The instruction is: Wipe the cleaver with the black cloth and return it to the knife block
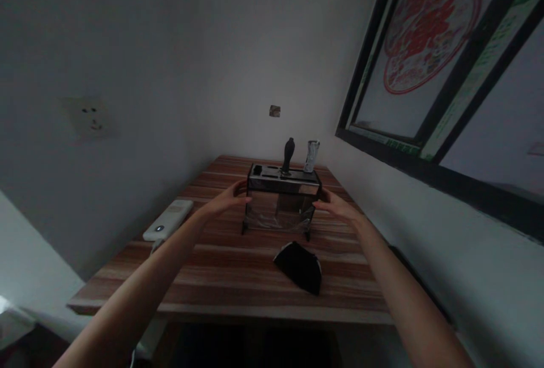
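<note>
A knife holder (280, 209) with a dark metallic top and a see-through front stands upright on the wooden table. From its top slots rise a black handle (288, 152) and, to the right, a handle in clear wrapping (311, 155). My left hand (232, 198) grips the holder's left side, thumb at the front and fingers behind. On the opposite side, my right hand (335, 204) grips it the same way. The backs of both grips are partly hidden. A black folded piece (300, 267), perhaps a face mask, lies in front of the holder.
A white device (169, 220) with a cable lies at the left edge of the striped wooden table (238, 283). Walls border the table at the left, back and right. A dark-framed window (408, 141) is on the right wall, and a socket (91, 115) on the left.
</note>
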The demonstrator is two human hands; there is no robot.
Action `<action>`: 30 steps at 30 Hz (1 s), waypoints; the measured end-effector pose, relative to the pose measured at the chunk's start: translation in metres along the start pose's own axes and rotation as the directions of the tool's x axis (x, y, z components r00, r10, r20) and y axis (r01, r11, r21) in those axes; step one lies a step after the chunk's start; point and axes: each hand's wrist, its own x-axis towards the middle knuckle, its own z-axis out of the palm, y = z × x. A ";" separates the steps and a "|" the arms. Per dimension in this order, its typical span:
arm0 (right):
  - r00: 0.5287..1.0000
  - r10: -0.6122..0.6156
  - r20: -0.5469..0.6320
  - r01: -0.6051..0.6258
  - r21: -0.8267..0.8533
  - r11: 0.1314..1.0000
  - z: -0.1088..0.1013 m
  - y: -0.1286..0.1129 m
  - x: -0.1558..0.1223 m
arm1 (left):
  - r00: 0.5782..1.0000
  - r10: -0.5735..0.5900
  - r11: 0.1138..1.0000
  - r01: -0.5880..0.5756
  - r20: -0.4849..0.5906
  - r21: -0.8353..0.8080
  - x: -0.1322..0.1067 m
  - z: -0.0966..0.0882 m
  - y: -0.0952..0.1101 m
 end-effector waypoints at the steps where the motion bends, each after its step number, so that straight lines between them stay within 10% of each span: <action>1: 1.000 0.004 0.003 -0.004 0.006 1.000 -0.001 0.001 0.001 | 1.000 0.004 1.000 -0.004 0.014 -0.009 0.001 0.000 0.001; 30: 0.994 -0.012 -0.106 0.018 0.060 0.998 -0.003 0.009 0.007 | 0.992 -0.122 0.973 0.126 0.033 -0.193 0.014 0.005 0.000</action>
